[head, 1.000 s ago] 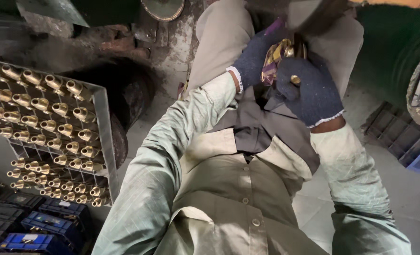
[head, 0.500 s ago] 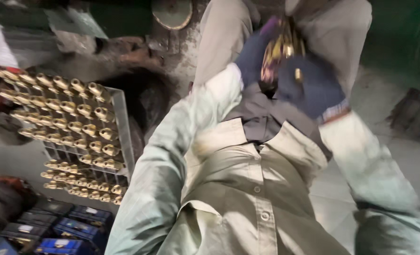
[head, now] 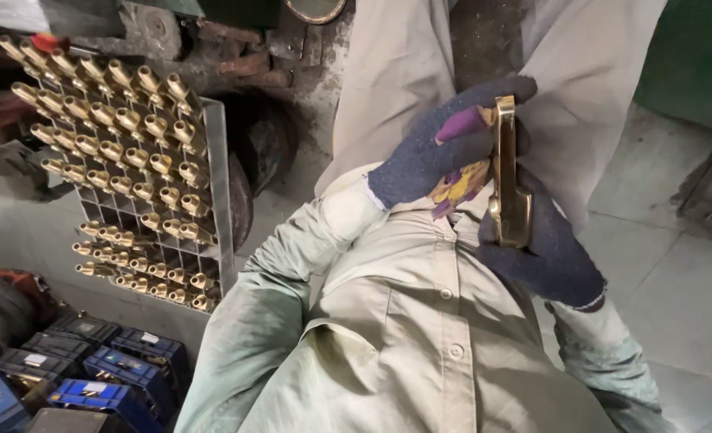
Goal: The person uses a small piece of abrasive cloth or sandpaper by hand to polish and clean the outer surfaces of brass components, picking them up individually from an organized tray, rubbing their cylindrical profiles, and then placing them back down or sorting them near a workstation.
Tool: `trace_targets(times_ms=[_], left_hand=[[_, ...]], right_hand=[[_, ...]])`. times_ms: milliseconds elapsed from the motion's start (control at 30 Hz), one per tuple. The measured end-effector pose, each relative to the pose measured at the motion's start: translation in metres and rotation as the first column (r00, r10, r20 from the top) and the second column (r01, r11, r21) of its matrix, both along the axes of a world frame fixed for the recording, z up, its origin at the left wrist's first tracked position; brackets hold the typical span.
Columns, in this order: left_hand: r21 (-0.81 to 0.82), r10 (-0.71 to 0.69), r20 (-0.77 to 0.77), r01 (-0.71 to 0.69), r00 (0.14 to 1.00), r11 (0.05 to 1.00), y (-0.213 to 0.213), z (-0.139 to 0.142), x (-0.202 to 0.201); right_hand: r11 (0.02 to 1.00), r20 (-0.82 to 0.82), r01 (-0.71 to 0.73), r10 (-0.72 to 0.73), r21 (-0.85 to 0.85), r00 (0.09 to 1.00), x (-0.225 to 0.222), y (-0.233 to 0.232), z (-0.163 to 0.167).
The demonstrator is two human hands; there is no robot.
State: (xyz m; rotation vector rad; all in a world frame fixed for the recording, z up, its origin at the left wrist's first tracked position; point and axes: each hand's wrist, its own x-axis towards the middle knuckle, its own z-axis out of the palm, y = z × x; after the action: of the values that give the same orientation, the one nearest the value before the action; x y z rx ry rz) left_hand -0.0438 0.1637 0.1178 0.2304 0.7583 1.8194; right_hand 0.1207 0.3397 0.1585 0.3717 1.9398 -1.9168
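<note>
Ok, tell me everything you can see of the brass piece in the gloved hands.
The brass piece is a long, narrow, shiny golden metal part, held upright and edge-on to the camera, with a wider block at its lower end. The left hand, in a dark blue knit glove with purple and yellow patches, wraps its upper half; the right hand, in a dark blue glove, cups the lower end. It sits in front of the person's chest, above the lap. Its far side is hidden.

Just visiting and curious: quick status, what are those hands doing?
Left hand and right hand, both gloved, grip one brass part. Rack of brass fittings off to the side. Nothing in the way.
</note>
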Motion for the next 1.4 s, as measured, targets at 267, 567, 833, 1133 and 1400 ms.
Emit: trace_targets(times_ms=[267,567,833,1133,1400], left_hand=[[-0.028,0.027,-0.012,-0.027,1.0,0.999,-0.009,0.022,0.012],[-0.083,0.028,-0.143,-0.04,0.989,0.996,-0.011,0.024,0.018],[0.004,0.033,-0.112,-0.033,0.993,0.999,-0.016,0.022,0.021],[0.024,0.024,-0.131,-0.021,0.991,0.999,-0.017,0.015,0.021],[-0.037,0.155,-0.594,-0.219,0.789,0.975,-0.009,0.007,0.016]], right_hand=[[0.981,-0.083,0.016,0.0,0.192,0.997,0.012,-0.014,0.011],[0.989,-0.051,0.059,-0.053,0.137,0.997,0.022,-0.018,0.013],[0.996,-0.041,0.084,-0.083,0.017,0.996,0.026,-0.021,0.008],[0.994,-0.045,0.032,-0.027,0.105,0.999,0.031,-0.015,0.001],[0.987,-0.112,0.123,-0.111,0.106,0.988,0.02,-0.021,0.009]])
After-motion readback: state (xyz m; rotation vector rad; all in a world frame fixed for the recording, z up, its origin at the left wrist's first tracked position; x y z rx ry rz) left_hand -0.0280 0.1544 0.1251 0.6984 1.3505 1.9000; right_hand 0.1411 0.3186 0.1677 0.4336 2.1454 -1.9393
